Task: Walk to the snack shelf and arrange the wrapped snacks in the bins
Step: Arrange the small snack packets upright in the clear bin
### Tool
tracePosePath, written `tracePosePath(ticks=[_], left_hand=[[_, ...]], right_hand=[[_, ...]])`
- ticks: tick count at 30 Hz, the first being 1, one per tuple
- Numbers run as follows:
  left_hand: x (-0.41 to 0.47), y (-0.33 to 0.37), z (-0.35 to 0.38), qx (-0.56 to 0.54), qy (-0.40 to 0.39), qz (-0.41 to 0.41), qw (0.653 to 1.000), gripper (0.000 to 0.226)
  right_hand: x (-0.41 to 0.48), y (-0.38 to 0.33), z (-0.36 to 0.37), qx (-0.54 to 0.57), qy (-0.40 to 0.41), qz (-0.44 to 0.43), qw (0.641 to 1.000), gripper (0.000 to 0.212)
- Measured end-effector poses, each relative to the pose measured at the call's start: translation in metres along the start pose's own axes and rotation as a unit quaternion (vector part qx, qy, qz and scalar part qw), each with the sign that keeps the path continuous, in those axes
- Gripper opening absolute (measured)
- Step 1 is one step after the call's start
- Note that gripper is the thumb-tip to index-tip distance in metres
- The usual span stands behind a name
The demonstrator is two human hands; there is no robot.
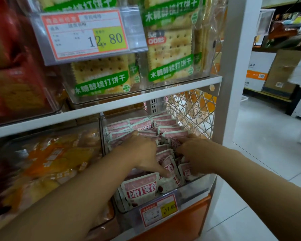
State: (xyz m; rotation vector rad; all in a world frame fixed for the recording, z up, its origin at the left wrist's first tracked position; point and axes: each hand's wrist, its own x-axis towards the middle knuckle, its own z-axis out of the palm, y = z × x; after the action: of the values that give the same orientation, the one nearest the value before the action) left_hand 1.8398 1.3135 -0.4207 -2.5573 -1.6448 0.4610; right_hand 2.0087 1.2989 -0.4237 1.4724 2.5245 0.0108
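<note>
left hand (142, 153) spread flat on the pink snack packets (141, 186), thumb out onto one | right hand (195, 153) just beside it, fingers dug in between packets, can't tell if it's gripping any | all inside the clear bin (193, 187), lower shelf | yellow bags (56, 159) left, cracker packs (170, 54) above, price tag (158, 210) on bin front

Pink-and-white packets (141, 186) are standing in rows, filling a clear bin (198, 183). The back ones are sitting upright and tightly packed; the front ones are leaning, seemingly looser, with one facing forward against the front wall.
</note>
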Motion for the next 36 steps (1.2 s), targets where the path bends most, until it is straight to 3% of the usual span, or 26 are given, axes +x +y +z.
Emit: tracePosePath(ticks=[8, 11, 14, 19, 22, 25, 28, 32, 36], left_hand=[[-0.012, 0.002, 0.008, 0.01, 0.035, -0.034, 0.999, 0.075], [-0.01, 0.0, 0.005, 0.001, 0.029, -0.029, 0.999, 0.079], [-0.005, -0.006, -0.001, 0.005, 0.005, -0.01, 1.0, 0.089], [-0.018, -0.008, -0.008, -0.098, -0.002, -0.014, 0.995, 0.097], [-0.025, 0.001, -0.008, -0.17, 0.095, 0.004, 0.981, 0.069], [-0.023, 0.022, -0.012, -0.198, 0.165, 0.058, 0.964, 0.04], [-0.013, 0.037, -0.012, -0.138, 0.144, 0.082, 0.976, 0.036], [0.0, 0.033, -0.001, -0.103, 0.056, 0.03, 0.993, 0.046], [0.013, 0.03, -0.001, -0.115, 0.02, -0.005, 0.993, 0.047]], right_hand=[[0.029, 0.003, -0.011, -0.116, 0.015, -0.11, 0.987, 0.034], [0.032, 0.011, -0.012, -0.154, 0.029, -0.142, 0.977, 0.056], [0.023, 0.011, -0.013, -0.187, 0.058, -0.113, 0.974, 0.074], [-0.018, 0.005, -0.017, -0.059, 0.148, 0.001, 0.987, 0.077], [-0.052, 0.006, -0.022, 0.095, 0.173, 0.064, 0.978, 0.052], [-0.075, 0.003, -0.012, 0.147, 0.134, 0.088, 0.976, 0.032], [-0.078, 0.0, 0.005, 0.171, 0.074, 0.074, 0.98, 0.043], [-0.071, 0.004, 0.011, 0.194, 0.068, 0.041, 0.978, 0.044], [-0.052, 0.001, 0.018, 0.13, 0.052, 0.071, 0.988, 0.045]])
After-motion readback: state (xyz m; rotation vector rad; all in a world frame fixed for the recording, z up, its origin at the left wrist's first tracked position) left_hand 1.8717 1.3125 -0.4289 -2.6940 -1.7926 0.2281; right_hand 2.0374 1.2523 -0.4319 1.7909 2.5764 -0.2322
